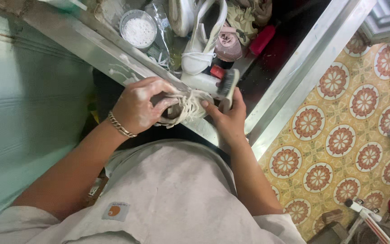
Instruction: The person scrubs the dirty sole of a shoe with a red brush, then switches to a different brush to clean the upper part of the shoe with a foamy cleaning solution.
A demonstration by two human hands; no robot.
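- The wall [28, 90] at the far left is plain pale green; the work sits just right of it, over a metal-edged sink or trough [91, 47].
- On the ledge stands a round tub of white powder [138, 30], near enough to dip the bristles when the foam thins, in my judgement.
- The left hand [137, 106], a chain bracelet [120, 125] at its wrist, is curled and pressed around the laced shoe [187, 107]; white lather coats the knuckles. Its fingers appear tucked into the shoe's opening, which braces the upper from inside. A firm grip there is what lets scrubbing bite.
- The shoe lies low over the trough's near rim, toe pointing right, with its laces [183, 101] loose across the top.
- The right hand [229, 118] is closed on a scrubbing brush [227, 85], thumb laid against the shoe; the bristles face right, away from the shoe. Short strokes along the seams, working under the laces, would likely clean best.
- Behind, a second white shoe [201, 36] stands in the trough beside a red object [262, 39].
- At the right, patterned floor tiles [339, 135] could become slippery if suds drip there.
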